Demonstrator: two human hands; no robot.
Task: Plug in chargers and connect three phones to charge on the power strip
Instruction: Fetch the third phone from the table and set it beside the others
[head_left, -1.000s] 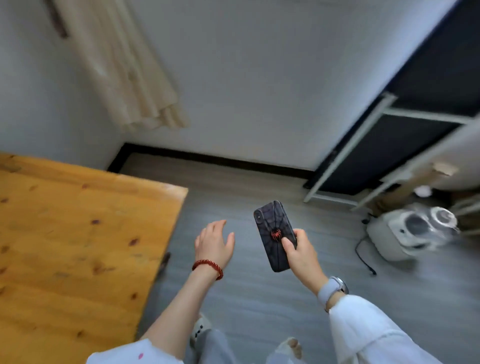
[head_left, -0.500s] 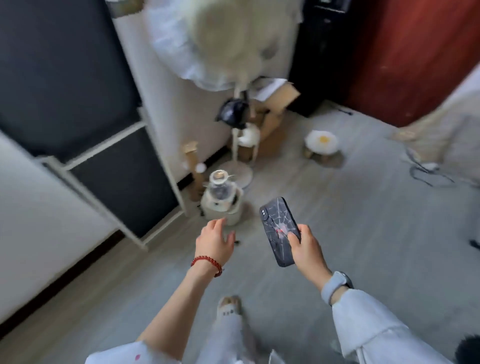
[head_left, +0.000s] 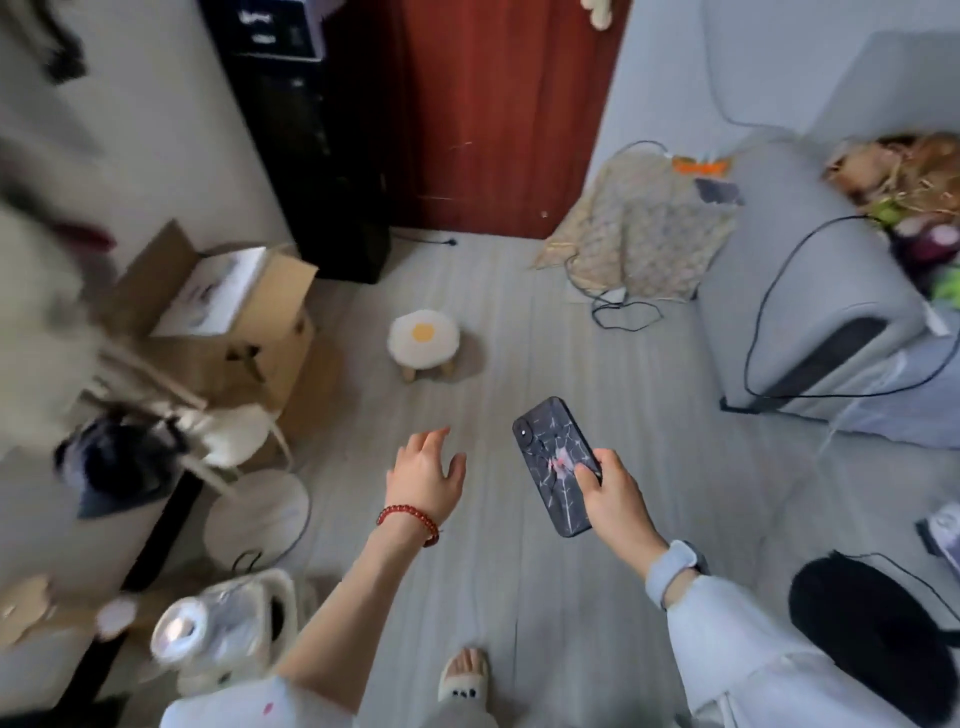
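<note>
1. Currently, a phone (head_left: 557, 466) in a dark case with a web pattern is gripped by the right hand (head_left: 613, 499); the thumb is laid on the back of the case and the fingers are curled round its edge. The phone is held tilted above the floor (head_left: 519, 587), back side up, camera lens toward the far end.
2. Nothing is held by the left hand (head_left: 423, 475); its fingers are spread and relaxed, palm down, just left of the phone and apart from it.
3. A red bead bracelet (head_left: 408, 521) is worn on the left wrist, and a pale watch band (head_left: 672, 564) on the right wrist.
4. A slippered foot (head_left: 464, 675) is seen below the hands.
5. A small stool (head_left: 423, 340) with an egg-shaped cushion is located on the floor beyond the hands.
6. Open cardboard boxes (head_left: 244, 322) are stacked at the left.
7. A grey sofa (head_left: 800, 291) with a black cable (head_left: 763, 332) draped over its arm is located at the right.
8. A red door (head_left: 498, 114) is seen at the far end.
</note>
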